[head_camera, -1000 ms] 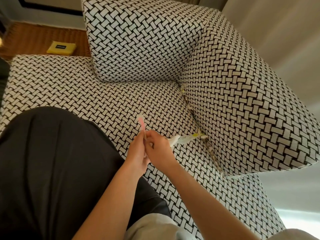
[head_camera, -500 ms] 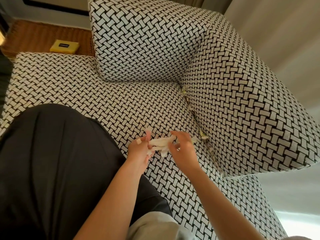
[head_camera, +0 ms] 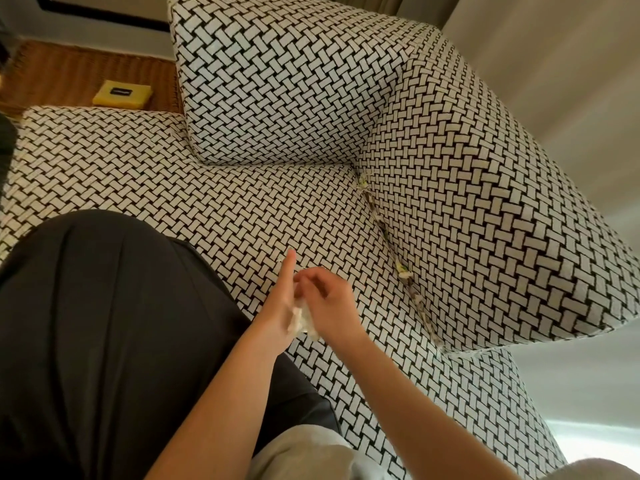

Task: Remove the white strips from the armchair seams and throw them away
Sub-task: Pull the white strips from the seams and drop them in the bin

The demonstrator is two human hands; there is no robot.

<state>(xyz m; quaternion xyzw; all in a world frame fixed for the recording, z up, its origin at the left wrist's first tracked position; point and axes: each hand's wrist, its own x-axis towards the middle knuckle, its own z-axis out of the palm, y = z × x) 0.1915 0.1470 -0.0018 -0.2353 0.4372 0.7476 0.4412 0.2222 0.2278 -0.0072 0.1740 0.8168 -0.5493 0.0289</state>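
A black-and-white basket-weave armchair [head_camera: 277, 98] fills the view, with a pale curtain [head_camera: 536, 81] behind it and a brown woven surface [head_camera: 69, 74] far up and to the left of the hands, where a yellow pad [head_camera: 122, 94] lies. Both hands meet over the seat cushion, just in front of a black-clad lap [head_camera: 104, 323]. The left hand [head_camera: 282, 303] stands on edge with one finger stretched straight up and away from the body; its palm faces the right hand. The right hand [head_camera: 332, 306] has its fingers curled inward against that palm. Between the two, low near the heels of the hands, sits a crumpled wad of white strips [head_camera: 302, 318], pressed by the flat left palm and gripped by the curled right fingers; motion blur hides just how the fingertips sit. Off to the right of the right hand, well apart from it, the seam [head_camera: 384, 233] between seat and armrest runs diagonally, and pale scraps [head_camera: 403, 270] show tucked in it, the nearest ones level with the right knuckles
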